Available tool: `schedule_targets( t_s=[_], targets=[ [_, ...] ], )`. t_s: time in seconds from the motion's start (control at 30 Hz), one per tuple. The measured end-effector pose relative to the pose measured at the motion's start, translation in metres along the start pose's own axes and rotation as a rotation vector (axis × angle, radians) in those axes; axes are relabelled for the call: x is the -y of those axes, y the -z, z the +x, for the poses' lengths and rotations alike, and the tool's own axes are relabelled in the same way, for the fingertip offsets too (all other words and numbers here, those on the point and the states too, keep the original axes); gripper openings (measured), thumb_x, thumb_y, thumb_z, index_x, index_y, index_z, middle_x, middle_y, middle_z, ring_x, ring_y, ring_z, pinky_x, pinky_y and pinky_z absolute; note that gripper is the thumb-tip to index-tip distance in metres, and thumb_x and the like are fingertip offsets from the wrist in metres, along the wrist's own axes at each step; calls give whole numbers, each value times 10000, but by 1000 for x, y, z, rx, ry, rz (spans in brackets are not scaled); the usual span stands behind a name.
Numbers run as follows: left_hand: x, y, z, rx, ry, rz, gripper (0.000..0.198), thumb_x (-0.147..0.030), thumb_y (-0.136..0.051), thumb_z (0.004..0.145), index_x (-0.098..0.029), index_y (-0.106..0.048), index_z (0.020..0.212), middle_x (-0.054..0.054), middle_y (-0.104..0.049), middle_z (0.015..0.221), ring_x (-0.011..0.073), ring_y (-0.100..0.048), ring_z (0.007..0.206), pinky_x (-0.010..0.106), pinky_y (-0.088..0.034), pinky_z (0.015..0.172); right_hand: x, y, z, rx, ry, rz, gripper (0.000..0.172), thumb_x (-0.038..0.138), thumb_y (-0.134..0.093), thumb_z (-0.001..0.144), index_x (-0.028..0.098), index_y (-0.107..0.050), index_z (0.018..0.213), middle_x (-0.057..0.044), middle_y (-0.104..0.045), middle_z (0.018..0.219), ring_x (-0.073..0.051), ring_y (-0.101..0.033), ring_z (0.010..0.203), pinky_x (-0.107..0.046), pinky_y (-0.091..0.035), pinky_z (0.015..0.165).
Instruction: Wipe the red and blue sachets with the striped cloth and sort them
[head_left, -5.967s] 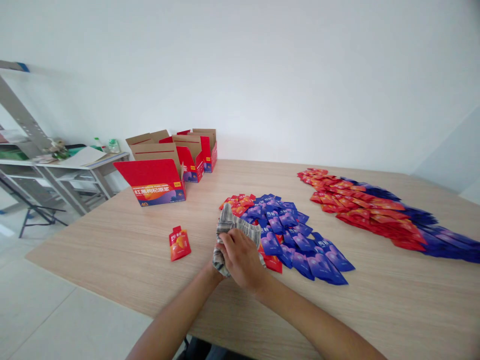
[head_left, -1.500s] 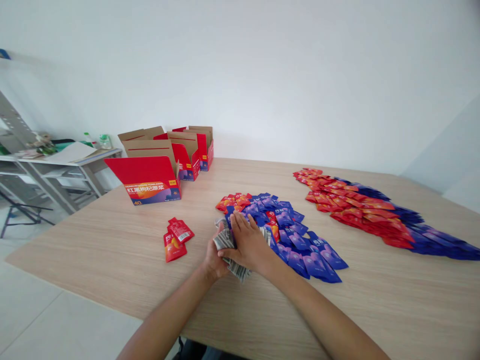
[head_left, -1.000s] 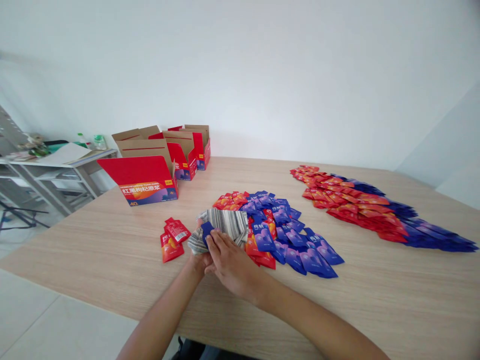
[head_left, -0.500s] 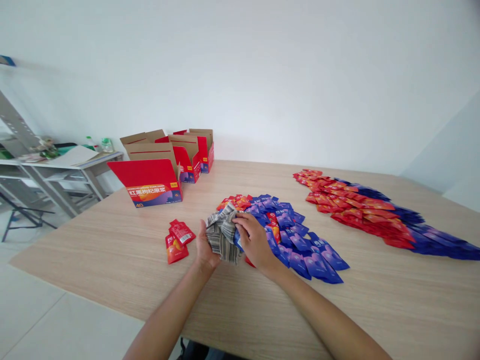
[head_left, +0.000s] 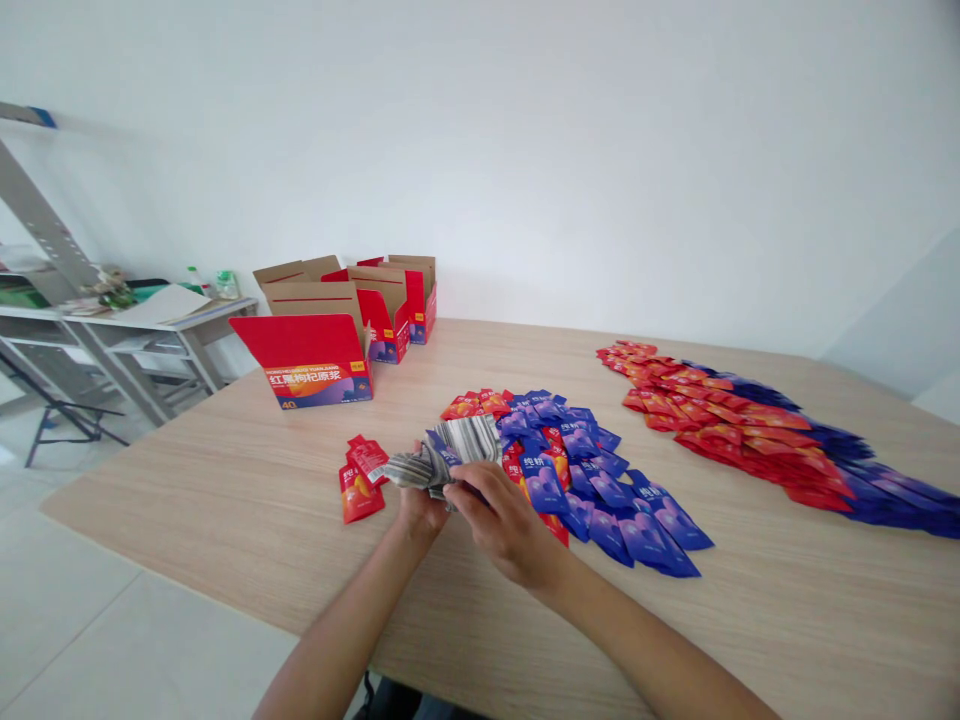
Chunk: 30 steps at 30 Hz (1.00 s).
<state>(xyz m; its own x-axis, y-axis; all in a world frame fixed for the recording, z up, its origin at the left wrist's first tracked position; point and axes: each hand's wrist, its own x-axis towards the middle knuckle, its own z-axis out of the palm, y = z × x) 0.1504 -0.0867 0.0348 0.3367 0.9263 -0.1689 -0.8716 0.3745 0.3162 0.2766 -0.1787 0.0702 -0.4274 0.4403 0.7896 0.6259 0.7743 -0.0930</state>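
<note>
My left hand [head_left: 417,508] and my right hand [head_left: 501,518] are together at the near side of a wooden table [head_left: 225,480]. Both are closed on a grey striped cloth [head_left: 454,452] bunched around a blue pouch [head_left: 437,446]. Just right of them spreads a pile of blue and red pouches [head_left: 577,460]. Two red pouches [head_left: 358,478] lie apart to the left of my left hand.
Open red cardboard boxes [head_left: 319,345] stand at the far left of the table. A long heap of red and blue pouches [head_left: 750,425] runs along the right side. A metal shelf [head_left: 135,340] with clutter stands beyond the table's left edge.
The cloth went from bunched between both hands to spread out sideways, with a blue pouch showing in it. Earlier a second red pouch joined the one lying at the left.
</note>
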Motion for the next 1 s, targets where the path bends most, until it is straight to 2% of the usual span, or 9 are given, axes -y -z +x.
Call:
schedule_targets(
  t_s=[0.13,0.27,0.37,0.47,0.57,0.67,0.77,0.87,1.0],
  targets=[
    [2,-6,-2,-93,68,-24,428,-348,-359,1032,-161,-733,1123,53,-750,718,188,-699,616,306,-599,732,2,1,6,-197,-149,53,352,55,-473,982,253,-614,1238,-96,-619,1201,-208,-619,1123,-383,-553,948],
    [10,-8,-8,-16,207,2,551,-460,-272,1047,-143,-710,1151,101,-771,882,227,-739,895,369,-564,931,-14,-14,7,-327,-430,90,210,158,-502,1014,263,-672,1079,-68,-640,1098,-181,-657,1018,-348,-559,892],
    [11,-3,-9,110,242,9,563,-520,-291,1031,-156,-703,1153,118,-765,1038,234,-718,1024,355,-537,969,-30,-15,3,-183,-402,-106,260,174,-453,1026,230,-693,1108,-127,-615,1270,-238,-595,1197,-461,-488,1023],
    [3,4,-7,211,254,-5,505,-516,-323,1019,-218,-691,1194,89,-766,1067,203,-729,965,309,-537,929,-34,-10,2,127,-152,-253,308,197,-461,1024,191,-651,1267,-157,-508,1495,-294,-418,1422,-568,-303,1176],
    [-2,6,-8,92,275,6,499,-536,-315,1017,-250,-714,1107,60,-774,924,188,-740,885,299,-535,923,-30,-10,3,346,-38,-231,435,320,-503,1028,117,-549,1410,-164,-499,1525,-274,-377,1466,-497,-277,1226],
    [4,-2,-16,13,314,28,609,-650,-300,983,-212,-720,1036,95,-765,917,249,-732,1007,380,-531,966,-27,-12,6,372,-153,-242,538,393,-488,1032,79,-489,1469,-186,-479,1538,-294,-382,1468,-519,-274,1234],
    [20,-11,-27,87,404,69,643,-682,-315,962,-196,-723,1064,128,-757,1005,300,-689,1138,431,-531,980,-31,-10,7,346,-256,-298,525,378,-444,1046,78,-489,1474,-198,-469,1541,-320,-388,1463,-583,-222,1238],
    [31,-11,-33,136,456,91,530,-617,-417,963,-216,-722,1130,111,-755,1059,291,-675,1165,412,-521,1005,-35,-5,7,325,-318,-347,540,395,-431,1047,53,-503,1459,-227,-466,1534,-339,-374,1469,-606,-214,1230],
    [30,-3,-23,64,361,82,469,-555,-457,974,-250,-690,1244,90,-738,1157,267,-592,1296,380,-453,1091,-28,-9,7,332,-285,-326,816,643,-492,964,-1,-475,1465,-273,-418,1550,-377,-331,1485,-568,-271,1219]
  ],
)
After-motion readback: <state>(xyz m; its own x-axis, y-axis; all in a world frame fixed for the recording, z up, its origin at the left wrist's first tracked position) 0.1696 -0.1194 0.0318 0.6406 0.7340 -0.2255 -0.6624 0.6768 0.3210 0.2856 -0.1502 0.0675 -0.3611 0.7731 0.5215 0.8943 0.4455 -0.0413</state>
